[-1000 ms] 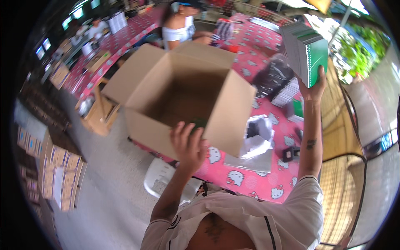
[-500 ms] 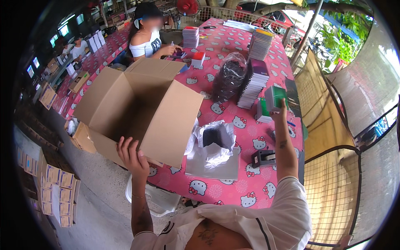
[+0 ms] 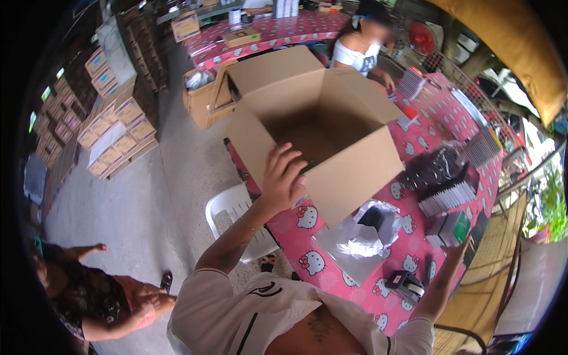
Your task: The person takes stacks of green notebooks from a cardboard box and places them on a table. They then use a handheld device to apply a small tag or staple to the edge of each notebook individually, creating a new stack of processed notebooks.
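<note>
A large open cardboard box (image 3: 355,183), flaps spread, stands at the table's left edge; its visible inside is mostly shadowed. My left hand (image 3: 285,180) is at its near corner, fingers bent over the rim and slightly apart. To the right, my right hand (image 3: 464,244) is against a stack of green-covered notebooks (image 3: 456,228), its fingers only partly showing. Another small stack of notebooks (image 3: 436,232) sits right beside it. Between my hands, crumpled white wrapping (image 3: 362,244) lies around a dark notebook stack (image 3: 375,218), on a clear plastic sheet (image 3: 337,251).
A tape dispenser (image 3: 406,286) is near my right forearm. Behind the green stacks stand tall notebook stacks (image 3: 449,195) and a black plastic bag (image 3: 435,167). A white chair (image 3: 222,207) is below the box. One person (image 3: 355,56) sits across; another (image 3: 97,290) is at lower left.
My view has swung left, so the table appears farther right. The green stack in my right hand has come down beside the other small stack. My left hand remains at the box.
</note>
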Action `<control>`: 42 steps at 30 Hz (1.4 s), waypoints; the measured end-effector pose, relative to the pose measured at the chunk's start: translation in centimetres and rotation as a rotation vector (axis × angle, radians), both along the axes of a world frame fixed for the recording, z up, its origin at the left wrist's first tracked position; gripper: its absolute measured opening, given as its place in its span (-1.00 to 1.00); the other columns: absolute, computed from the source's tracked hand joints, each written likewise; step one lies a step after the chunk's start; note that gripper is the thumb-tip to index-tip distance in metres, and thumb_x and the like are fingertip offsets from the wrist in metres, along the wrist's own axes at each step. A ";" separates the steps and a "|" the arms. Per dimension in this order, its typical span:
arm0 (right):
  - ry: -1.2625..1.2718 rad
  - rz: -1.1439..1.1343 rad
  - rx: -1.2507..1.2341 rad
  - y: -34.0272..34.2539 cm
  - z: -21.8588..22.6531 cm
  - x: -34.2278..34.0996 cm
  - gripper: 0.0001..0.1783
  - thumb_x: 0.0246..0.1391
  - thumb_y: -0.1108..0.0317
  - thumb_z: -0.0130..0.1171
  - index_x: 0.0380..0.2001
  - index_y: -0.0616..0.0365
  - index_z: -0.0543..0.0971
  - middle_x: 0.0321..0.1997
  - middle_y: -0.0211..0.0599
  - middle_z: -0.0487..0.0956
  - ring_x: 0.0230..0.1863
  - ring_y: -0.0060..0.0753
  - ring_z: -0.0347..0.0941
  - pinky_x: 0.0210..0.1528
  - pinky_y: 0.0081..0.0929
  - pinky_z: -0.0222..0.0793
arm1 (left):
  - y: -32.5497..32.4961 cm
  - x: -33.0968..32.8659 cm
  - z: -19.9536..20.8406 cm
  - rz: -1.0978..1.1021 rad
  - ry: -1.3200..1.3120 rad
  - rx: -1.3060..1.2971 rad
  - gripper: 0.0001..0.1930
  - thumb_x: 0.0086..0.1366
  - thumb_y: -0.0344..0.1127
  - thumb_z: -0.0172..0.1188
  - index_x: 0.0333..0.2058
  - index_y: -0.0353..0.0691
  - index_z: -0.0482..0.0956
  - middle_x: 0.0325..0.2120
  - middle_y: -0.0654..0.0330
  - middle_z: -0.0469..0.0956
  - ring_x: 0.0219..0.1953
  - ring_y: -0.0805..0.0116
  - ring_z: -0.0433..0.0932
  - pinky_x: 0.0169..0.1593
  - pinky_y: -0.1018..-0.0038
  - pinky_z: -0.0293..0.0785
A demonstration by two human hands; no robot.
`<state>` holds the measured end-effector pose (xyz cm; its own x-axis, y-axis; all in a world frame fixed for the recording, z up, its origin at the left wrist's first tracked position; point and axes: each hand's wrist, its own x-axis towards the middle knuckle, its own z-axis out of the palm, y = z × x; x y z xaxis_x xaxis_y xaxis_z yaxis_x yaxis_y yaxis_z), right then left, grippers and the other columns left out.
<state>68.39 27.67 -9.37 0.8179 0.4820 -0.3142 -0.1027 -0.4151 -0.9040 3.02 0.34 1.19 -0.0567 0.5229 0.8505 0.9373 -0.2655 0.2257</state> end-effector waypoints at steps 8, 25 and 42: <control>-0.298 0.840 0.907 -7.3 21.8 -26.0 -0.62 0.32 0.25 0.01 0.09 0.22 0.52 0.13 -0.23 0.51 0.15 -0.30 0.43 0.22 -0.33 0.29 | -0.5 0.1 0.3 -0.039 -0.076 -0.044 -0.69 0.20 -0.16 0.18 -0.14 -0.19 0.58 0.01 0.04 0.46 0.25 -0.06 0.31 0.32 -0.14 0.08; -1.267 2.276 -1.004 3.7 8.8 -63.7 -0.20 -0.07 -0.12 0.40 0.22 -0.01 0.50 0.23 -0.13 0.51 0.16 -0.11 0.46 0.25 -0.14 0.33 | -0.3 -1.6 -1.2 -0.212 -0.173 -0.091 -0.65 0.14 -0.10 0.34 -0.12 -0.04 0.59 0.07 0.14 0.46 0.28 -0.01 0.29 0.34 -0.11 0.00; -0.140 2.318 -1.244 -0.1 5.9 -61.8 0.01 -0.01 0.20 0.46 0.44 0.00 0.13 0.43 -0.13 0.25 0.37 -0.02 0.24 0.33 0.03 0.29 | -0.9 0.8 -2.4 -0.244 -0.021 -0.043 -0.54 0.29 0.07 0.19 0.05 -0.05 0.56 0.13 0.16 0.51 0.30 0.17 0.32 0.34 0.01 -0.01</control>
<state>6.54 27.58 -3.42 -0.3036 -0.0748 -0.9498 0.9320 0.1836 -0.3124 3.80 -0.56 -1.23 0.0585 0.5592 0.8269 0.8416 -0.4732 0.2604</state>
